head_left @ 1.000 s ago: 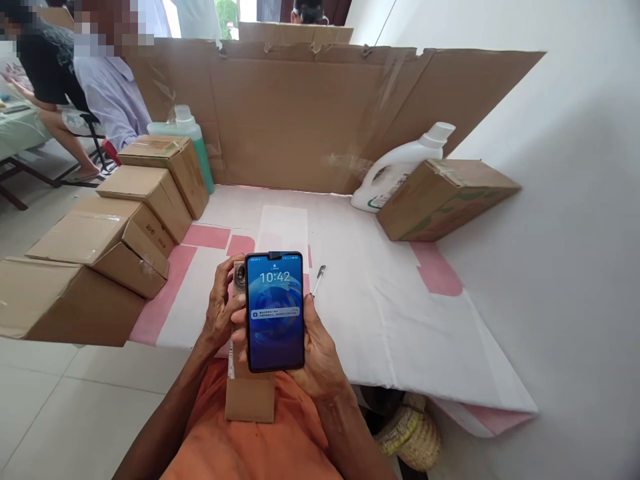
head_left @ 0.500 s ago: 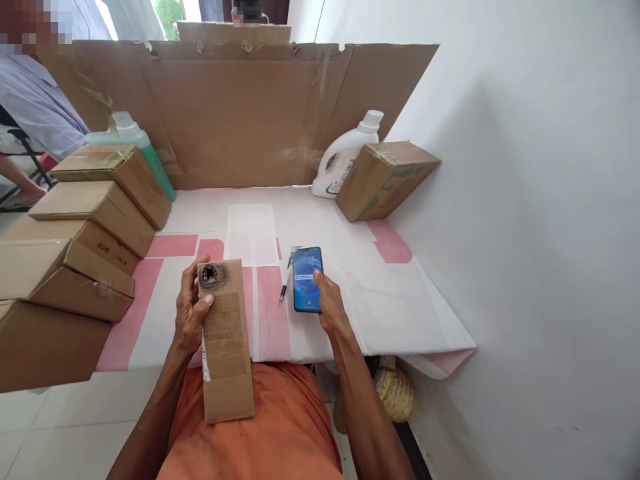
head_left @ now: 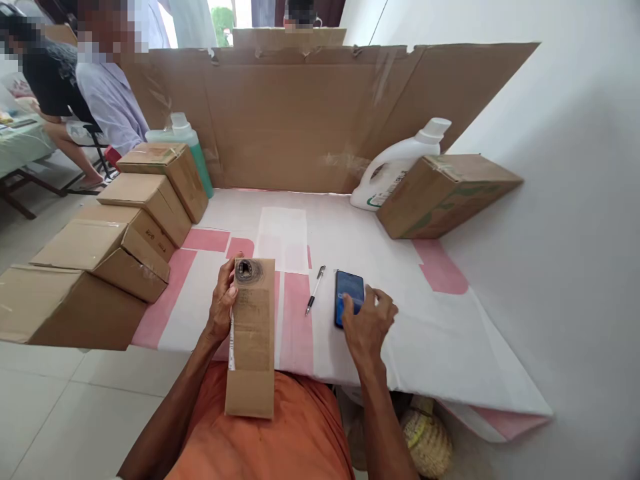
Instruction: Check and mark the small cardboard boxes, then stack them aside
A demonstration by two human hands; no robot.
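My left hand point(head_left: 223, 300) grips the left edge of a long piece of cardboard point(head_left: 251, 330), thumb in front. The cardboard stands tilted over my lap, its upper end against the table area. Near its top corner is a small hole point(head_left: 245, 268) ringed by dark scribbles. A mobile phone point(head_left: 345, 287) with a lit blue screen lies on the table. My right hand point(head_left: 370, 320) is at the phone's right side, fingers apart, the thumb over the screen; whether it touches is unclear. Between cardboard and phone lies a pen point(head_left: 315, 291).
Several cardboard boxes point(head_left: 145, 193) line the table's left side, beside a bottle of green liquid point(head_left: 199, 160). A white jug point(head_left: 400, 163) and another box point(head_left: 450, 193) stand at the back right. A tall cardboard panel point(head_left: 285, 120) closes the back. People sit at the left.
My right hand has let go of the phone, which now lies on the table, and its fingers have spread. The view has shifted left. My left hand keeps the cardboard.
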